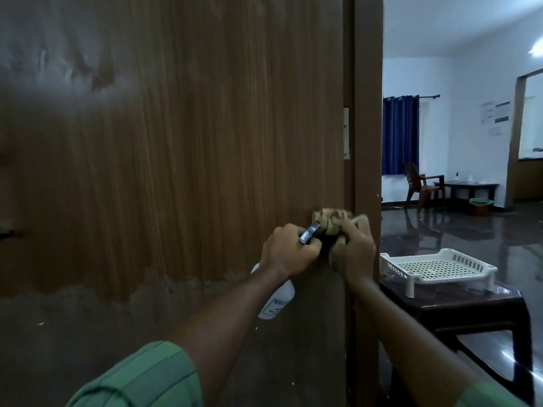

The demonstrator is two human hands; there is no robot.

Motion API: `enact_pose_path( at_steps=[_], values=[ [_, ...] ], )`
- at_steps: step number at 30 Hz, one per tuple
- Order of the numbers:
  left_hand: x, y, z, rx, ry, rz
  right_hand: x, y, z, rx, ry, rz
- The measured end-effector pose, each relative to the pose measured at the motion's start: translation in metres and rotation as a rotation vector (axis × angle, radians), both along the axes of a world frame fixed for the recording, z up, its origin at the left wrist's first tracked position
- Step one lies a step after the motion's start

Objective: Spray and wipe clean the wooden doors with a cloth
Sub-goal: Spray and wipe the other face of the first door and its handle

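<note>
A brown wooden door (176,142) fills the left and middle of the head view, its lower part dull and worn. My left hand (289,252) grips the head of a white spray bottle (276,301), which hangs down below the fist. Its grey nozzle (310,232) points at a crumpled tan cloth (423,220). My right hand (354,254) holds that cloth bunched against the door's right edge, next to the door frame (368,113). Both hands are close together, almost touching.
A dark stool (470,306) with a white perforated tray (437,267) on it stands just right of the frame. Beyond lies a shiny dark floor, a brown chair (420,185), a low table and blue curtains (400,133).
</note>
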State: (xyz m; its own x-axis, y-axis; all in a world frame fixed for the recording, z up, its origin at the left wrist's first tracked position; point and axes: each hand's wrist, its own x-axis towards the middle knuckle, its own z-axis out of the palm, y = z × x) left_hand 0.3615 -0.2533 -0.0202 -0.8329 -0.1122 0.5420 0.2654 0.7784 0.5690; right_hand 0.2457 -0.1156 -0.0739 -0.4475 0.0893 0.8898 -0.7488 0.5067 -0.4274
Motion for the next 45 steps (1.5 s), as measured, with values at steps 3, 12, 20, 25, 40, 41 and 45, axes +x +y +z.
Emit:
enact_pose_path(
  at_steps=[3,12,20,25,40,41,45],
  values=[
    [0.000,-0.002,-0.010,0.000,-0.018,0.022,0.006,0.007,-0.051,0.165,-0.033,0.034],
    [-0.004,-0.002,-0.094,0.035,-0.117,0.068,-0.016,0.012,0.001,0.093,0.061,-0.040],
    [-0.004,0.002,-0.124,0.143,-0.048,0.093,-0.008,0.015,-0.013,0.177,0.063,-0.043],
    [0.008,-0.016,-0.122,0.124,-0.006,0.060,0.007,0.014,-0.001,0.228,-0.066,-0.096],
    [0.027,0.004,-0.143,0.148,0.145,0.089,0.025,-0.053,-0.166,-0.259,-0.127,-0.114],
    [0.025,0.006,-0.144,0.153,0.154,0.092,0.022,-0.053,-0.153,-0.325,-0.114,-0.078],
    [0.016,0.006,-0.142,0.219,0.208,0.083,0.014,-0.054,-0.084,-0.338,-0.071,-0.010]
  ],
)
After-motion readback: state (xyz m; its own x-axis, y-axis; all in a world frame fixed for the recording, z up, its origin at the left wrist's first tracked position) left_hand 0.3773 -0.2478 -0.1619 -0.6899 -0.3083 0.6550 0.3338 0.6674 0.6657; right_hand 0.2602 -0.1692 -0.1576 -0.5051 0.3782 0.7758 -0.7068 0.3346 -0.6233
